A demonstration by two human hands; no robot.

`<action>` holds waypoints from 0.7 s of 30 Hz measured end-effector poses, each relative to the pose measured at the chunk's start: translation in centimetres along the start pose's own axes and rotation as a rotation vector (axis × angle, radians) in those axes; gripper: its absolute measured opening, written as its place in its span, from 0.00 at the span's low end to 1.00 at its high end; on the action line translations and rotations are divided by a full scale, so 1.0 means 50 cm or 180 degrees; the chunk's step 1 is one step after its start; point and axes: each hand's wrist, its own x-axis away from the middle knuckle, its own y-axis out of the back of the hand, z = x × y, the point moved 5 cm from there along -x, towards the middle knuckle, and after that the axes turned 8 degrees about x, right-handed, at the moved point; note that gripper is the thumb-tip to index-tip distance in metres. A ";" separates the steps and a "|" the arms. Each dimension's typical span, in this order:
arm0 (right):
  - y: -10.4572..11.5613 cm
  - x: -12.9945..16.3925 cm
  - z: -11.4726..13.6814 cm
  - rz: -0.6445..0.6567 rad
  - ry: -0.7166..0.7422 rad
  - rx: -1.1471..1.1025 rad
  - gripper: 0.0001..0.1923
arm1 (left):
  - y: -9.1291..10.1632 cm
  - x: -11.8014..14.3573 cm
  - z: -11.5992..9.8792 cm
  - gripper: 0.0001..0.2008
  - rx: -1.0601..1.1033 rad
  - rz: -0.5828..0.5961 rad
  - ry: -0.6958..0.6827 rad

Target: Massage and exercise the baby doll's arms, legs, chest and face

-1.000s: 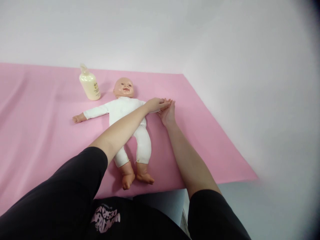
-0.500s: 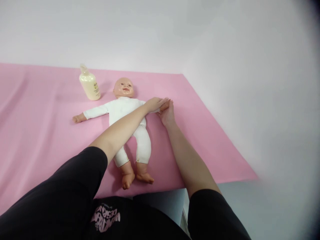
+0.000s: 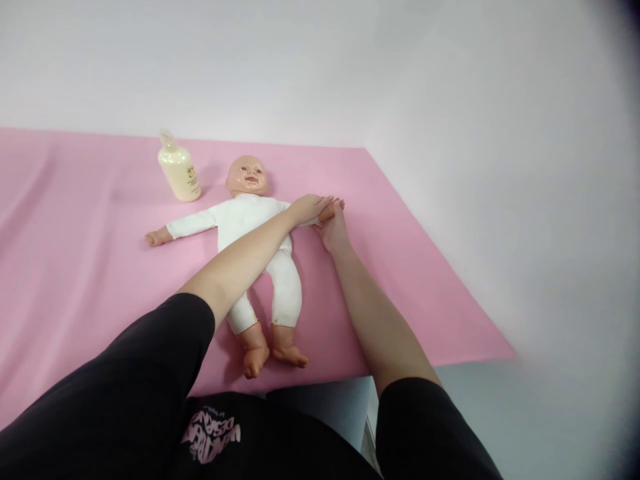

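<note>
A baby doll [image 3: 250, 215] in a white cloth suit lies on its back, head toward the wall and feet toward me. My left hand [image 3: 309, 208] reaches across its body and is closed around the doll's forearm, on the right side of the view. Just beyond it, my right hand [image 3: 333, 230] grips the doll's hand [image 3: 327, 212] from below, thumb against it. Parts of my fingers are hidden behind the doll's arm. The doll's other arm [image 3: 193, 223] stretches out to the left, untouched.
A pump bottle [image 3: 181, 175] of pale yellow liquid stands left of the doll's head. Pink cloth [image 3: 400, 280] covers the table, whose right edge runs diagonally down. White walls [image 3: 310, 73] rise behind and to the right.
My right thumb and fingertips have shifted slightly on the doll's hand, and its fingers show a little more. The doll's body and the bottle stay where they were.
</note>
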 end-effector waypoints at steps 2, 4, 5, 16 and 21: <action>0.002 -0.004 -0.005 0.0024 0.0009 -0.0054 0.30 | -0.001 -0.004 0.002 0.33 -0.0120 0.0026 0.0015; 0.003 -0.006 -0.006 0.0028 0.0014 -0.0121 0.26 | -0.001 -0.007 0.004 0.35 -0.0222 0.0018 0.0039; 0.004 -0.007 -0.006 0.0019 0.0015 -0.0151 0.24 | -0.001 -0.008 0.005 0.35 -0.0258 0.0004 0.0047; 0.007 -0.010 0.000 -0.0278 -0.0113 -0.0319 0.21 | -0.004 -0.007 0.008 0.36 0.0138 -0.0041 -0.0198; -0.003 0.000 0.005 -0.0073 -0.0035 -0.0150 0.34 | -0.004 -0.003 0.008 0.34 0.0213 0.0018 -0.0168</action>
